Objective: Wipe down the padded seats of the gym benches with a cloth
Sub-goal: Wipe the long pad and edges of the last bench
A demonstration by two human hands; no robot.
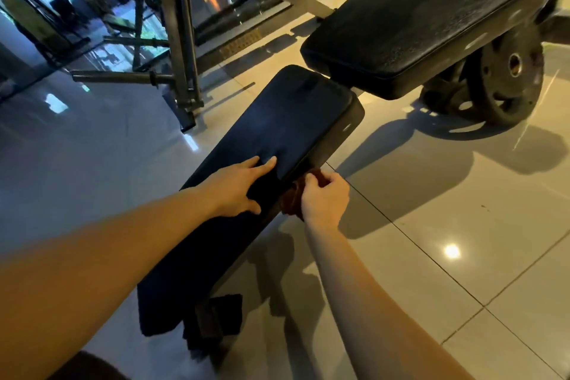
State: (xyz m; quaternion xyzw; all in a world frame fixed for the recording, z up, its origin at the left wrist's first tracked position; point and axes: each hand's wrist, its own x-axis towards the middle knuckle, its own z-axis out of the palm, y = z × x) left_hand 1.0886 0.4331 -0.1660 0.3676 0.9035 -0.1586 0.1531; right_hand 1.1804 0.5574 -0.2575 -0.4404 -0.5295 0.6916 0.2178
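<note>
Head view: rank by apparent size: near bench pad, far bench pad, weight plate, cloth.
Tied: near bench pad and far bench pad, too alike; nearness skews it.
Then weight plate.
Smallest: cloth, mostly inside right hand.

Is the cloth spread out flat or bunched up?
Bunched up: the cloth is crumpled inside the gripping right hand, beside the bench pad.

Left hand (243, 187) rests flat, fingers straight, on the long black padded bench seat (287, 120); right hand (324, 197) grips a dark reddish-brown cloth (291, 200) against the seat's right edge, above the glossy tiled floor (431, 225)
</note>
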